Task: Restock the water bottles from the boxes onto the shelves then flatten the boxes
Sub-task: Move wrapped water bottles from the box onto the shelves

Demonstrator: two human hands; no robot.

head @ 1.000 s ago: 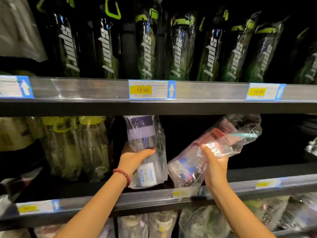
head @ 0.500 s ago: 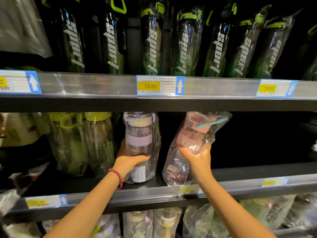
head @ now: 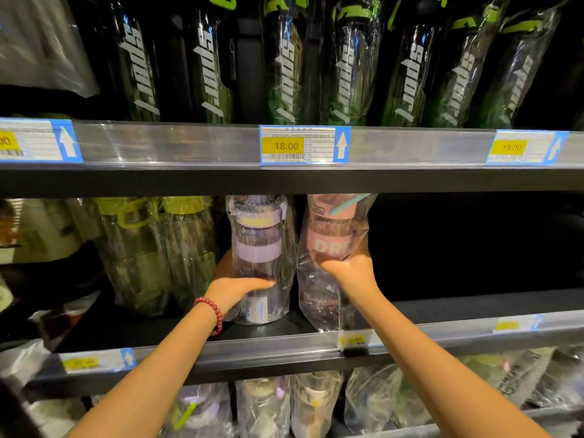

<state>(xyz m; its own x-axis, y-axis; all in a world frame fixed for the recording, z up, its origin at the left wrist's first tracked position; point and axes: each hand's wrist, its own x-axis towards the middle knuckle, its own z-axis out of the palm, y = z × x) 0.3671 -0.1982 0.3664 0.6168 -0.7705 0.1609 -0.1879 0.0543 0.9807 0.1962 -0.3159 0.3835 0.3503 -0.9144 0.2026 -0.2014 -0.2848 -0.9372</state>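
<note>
Purple bottle (head: 257, 257), bagged in clear plastic, is stood upright on the middle shelf (head: 474, 306), near its front edge. It is gripped at mid-body by the left hand (head: 235, 287), thumb across the front, fingers wrapped behind. A red bead bracelet (head: 211, 312) is worn on that wrist.

Pink bottle (head: 335, 245), also bagged, is held upright just right of the purple one, bags touching. It is gripped by the right hand (head: 350, 271), curled round its lower body; the loose bag end hangs down to the shelf front.

Green-lidded bottles (head: 151, 248) are stood to the left. Black sport bottles (head: 284, 64) are lined on the shelf above, behind an 18.00 price tag (head: 303, 145).
</note>
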